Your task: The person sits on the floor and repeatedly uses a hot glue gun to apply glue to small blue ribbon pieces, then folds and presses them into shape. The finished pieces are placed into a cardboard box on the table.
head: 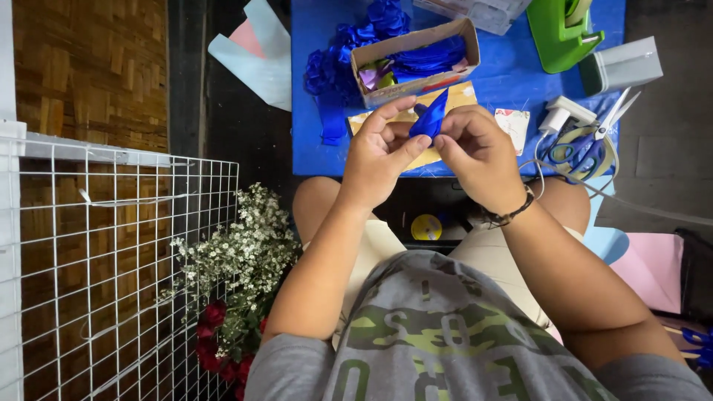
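Note:
A folded piece of blue ribbon (pixel 430 117) stands pointed upward between both hands, above the near edge of a blue table (pixel 512 74). My left hand (pixel 376 156) pinches its lower edge with thumb and fingers. My right hand (pixel 479 152), with a dark bracelet at the wrist, grips the ribbon's right side. Behind the hands sits an open cardboard box (pixel 413 50) holding more blue ribbon pieces and a few purple ones. A pile of blue ribbon flowers (pixel 334 63) lies left of the box.
Scissors (pixel 590 141), a white charger with cable (pixel 562 115), a green tape dispenser (pixel 561 33) and a grey box (pixel 624 65) sit at the table's right. A white wire grid (pixel 111 267) and a bouquet of white and red flowers (pixel 238 282) stand at left.

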